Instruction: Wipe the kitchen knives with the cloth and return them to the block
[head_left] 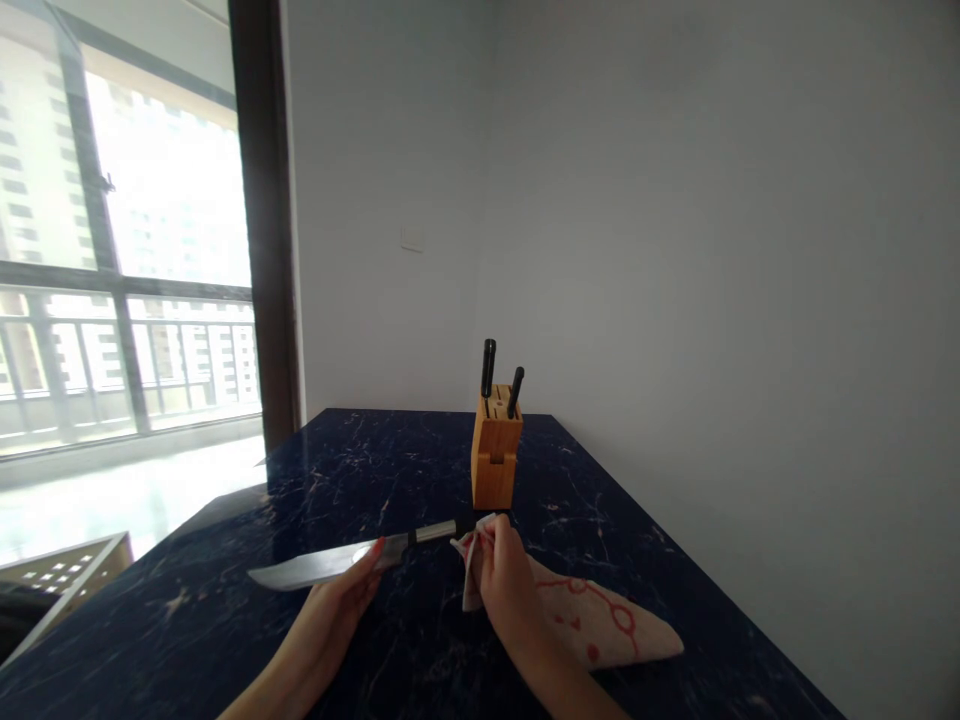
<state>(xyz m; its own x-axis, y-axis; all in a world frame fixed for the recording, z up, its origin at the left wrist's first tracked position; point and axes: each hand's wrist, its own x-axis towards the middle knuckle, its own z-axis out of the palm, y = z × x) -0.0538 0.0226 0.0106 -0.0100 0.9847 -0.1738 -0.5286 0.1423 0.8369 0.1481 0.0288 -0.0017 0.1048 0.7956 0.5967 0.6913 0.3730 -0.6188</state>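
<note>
A large kitchen knife (311,567) lies crosswise in front of me, its blade pointing left and its black and silver handle to the right. My left hand (341,600) holds it by the blade near the handle, the thumb on the upper face and the other fingers beneath. Pinched in my right hand (506,565) is a corner of a pale cloth (592,615) with red markings, close to the handle's end. The rest of the cloth spreads to the right under my right forearm. Whether the cloth touches the handle I cannot tell.
Beyond my hands a wooden knife block (495,465) stands upright with two black-handled knives in it. The dark blue marbled table (390,450) meets the wall at the back. A perforated beige container (67,580) sits at lower left, below the table.
</note>
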